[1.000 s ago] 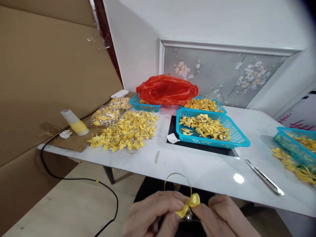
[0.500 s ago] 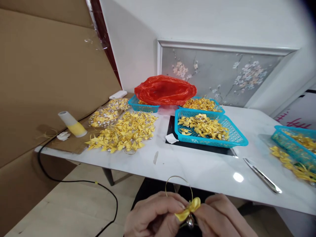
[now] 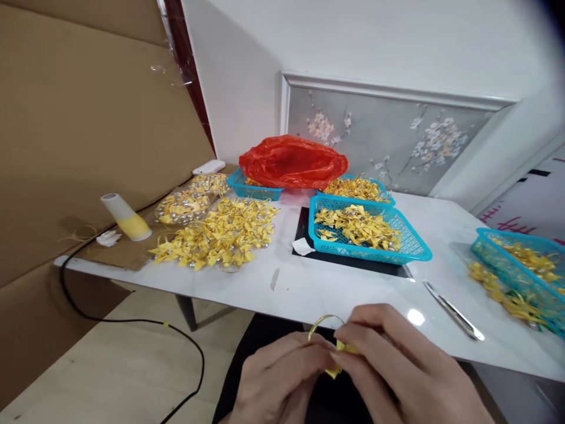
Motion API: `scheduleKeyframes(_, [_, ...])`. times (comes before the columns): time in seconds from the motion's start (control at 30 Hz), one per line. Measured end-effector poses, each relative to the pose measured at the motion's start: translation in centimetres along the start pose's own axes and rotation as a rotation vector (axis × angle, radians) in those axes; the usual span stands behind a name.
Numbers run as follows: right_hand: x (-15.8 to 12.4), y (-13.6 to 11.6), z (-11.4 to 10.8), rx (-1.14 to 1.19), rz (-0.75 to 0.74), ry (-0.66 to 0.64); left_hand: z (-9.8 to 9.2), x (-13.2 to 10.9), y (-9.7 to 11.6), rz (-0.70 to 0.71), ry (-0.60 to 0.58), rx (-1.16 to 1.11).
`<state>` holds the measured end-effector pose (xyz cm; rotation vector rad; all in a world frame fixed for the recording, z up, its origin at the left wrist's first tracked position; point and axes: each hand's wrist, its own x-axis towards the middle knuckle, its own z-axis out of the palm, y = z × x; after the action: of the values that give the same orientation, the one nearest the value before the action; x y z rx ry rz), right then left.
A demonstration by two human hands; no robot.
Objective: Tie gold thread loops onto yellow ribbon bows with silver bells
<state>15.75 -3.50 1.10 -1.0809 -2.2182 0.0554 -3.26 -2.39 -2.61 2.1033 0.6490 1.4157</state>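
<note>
Between my two hands, just in front of the table edge, is a yellow ribbon bow (image 3: 334, 372) with a thin gold cord loop (image 3: 325, 318) rising above it. My left hand (image 3: 282, 374) pinches it from the left, fingers closed. From the right, my right hand (image 3: 392, 359) closes thumb and fingers on the same bow, hiding most of it. The bell or bead seen under the bow earlier is covered by my fingers. Beyond my hands, a pile of finished-looking yellow bows with silver beads (image 3: 225, 232) lies on the white table (image 3: 247, 288).
A blue basket (image 3: 417, 250) of yellow bows sits on a black sheet, with another basket (image 3: 485, 238) at the right. A craft knife (image 3: 454, 311) lies near the front edge. Behind stand a red plastic bag (image 3: 293, 162) and bagged bows (image 3: 183, 206); a yellow-white cone (image 3: 128, 218) is left.
My right hand has come up and inward over the bow, covering much of it. The cord loop stands lower and looks narrower. The silver bead is now out of sight.
</note>
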Motion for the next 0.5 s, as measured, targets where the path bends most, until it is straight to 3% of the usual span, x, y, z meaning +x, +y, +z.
scheduleKeyframes(0.13, [1.3,0.5,-0.2,0.135,0.013,-0.261,0.0,-0.1,-0.3,0.038,0.005,0.055])
scheduleKeyframes(0.23, [2.3,0.1,-0.2,0.155,0.014,-0.347,0.0,-0.2,-0.5,0.051,0.017,0.066])
scheduleKeyframes(0.3, [3.0,-0.2,-0.4,0.185,0.024,-0.372,0.0,-0.1,-0.3,-0.023,0.013,0.018])
scheduleKeyframes(0.37, [3.8,-0.2,-0.7,0.254,0.092,-0.305,0.0,0.1,0.1,-0.204,0.053,-0.083])
scheduleKeyframes(0.5, [5.6,0.4,-1.7,0.571,0.368,0.033,-0.3,0.6,0.9,-0.642,0.160,-0.436])
